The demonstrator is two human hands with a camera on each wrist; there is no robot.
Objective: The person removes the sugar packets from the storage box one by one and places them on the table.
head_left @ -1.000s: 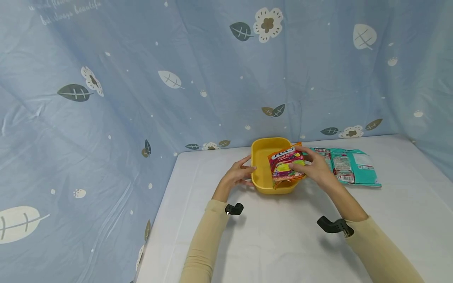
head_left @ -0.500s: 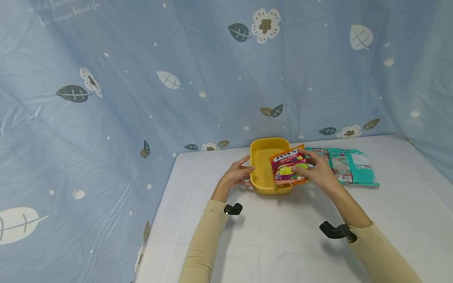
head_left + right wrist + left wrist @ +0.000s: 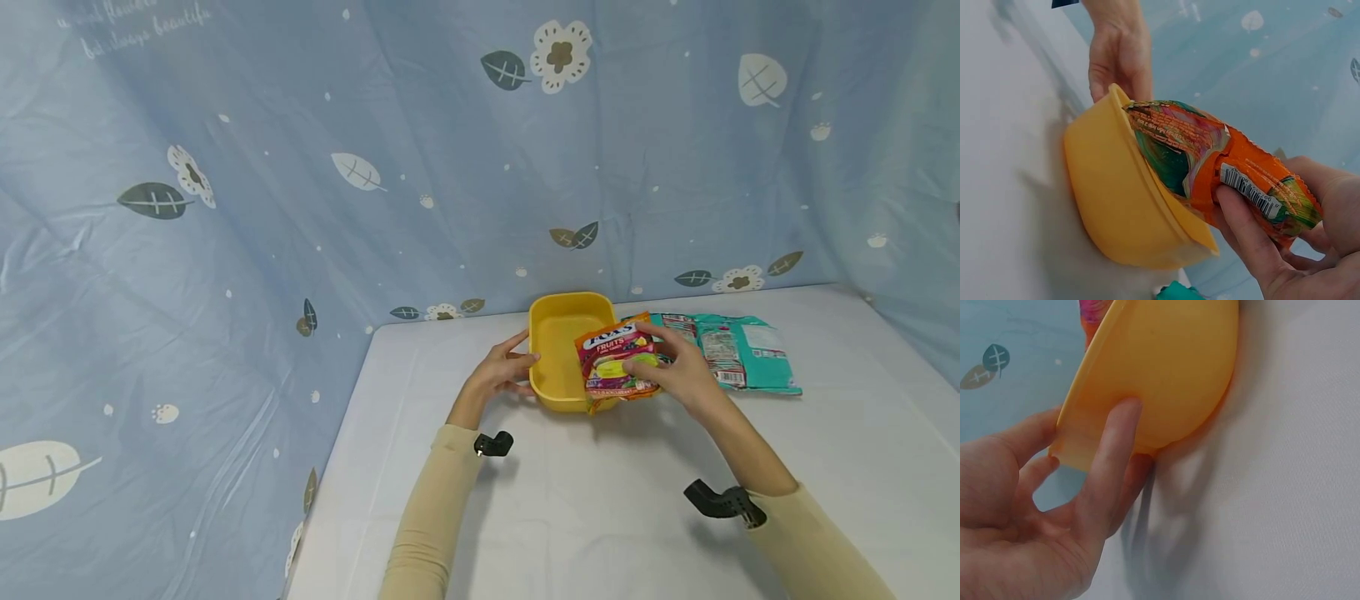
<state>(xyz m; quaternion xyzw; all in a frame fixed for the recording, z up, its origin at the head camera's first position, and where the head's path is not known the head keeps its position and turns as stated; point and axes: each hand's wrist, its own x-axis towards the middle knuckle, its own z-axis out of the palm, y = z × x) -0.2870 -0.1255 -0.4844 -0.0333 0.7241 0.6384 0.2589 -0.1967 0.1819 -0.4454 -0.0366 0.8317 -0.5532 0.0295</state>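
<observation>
A candy bag [image 3: 611, 367] printed "Fox's Fruits", orange with magenta, is pinched at its right side by my right hand [image 3: 681, 371]. The bag tilts over the right rim of a yellow plastic tub [image 3: 553, 358]; its lower edge overlaps the near right corner in the head view. From the right wrist, the bag's back with a barcode [image 3: 1250, 190] shows, fingers spread behind it. My left hand [image 3: 501, 367] holds the tub's left side. In the left wrist view its thumb lies at the rim and the fingers press the outer wall [image 3: 1179, 375].
Teal printed packets [image 3: 750, 354] lie flat to the right of the tub, partly behind my right hand. A white cloth covers the table [image 3: 570, 517]. Blue patterned curtain [image 3: 450, 208] hangs close behind the tub and along the left.
My right hand has drawn the candy bag a little to the right and towards me, uncovering more of the tub's inside. The left hand stays on the tub.
</observation>
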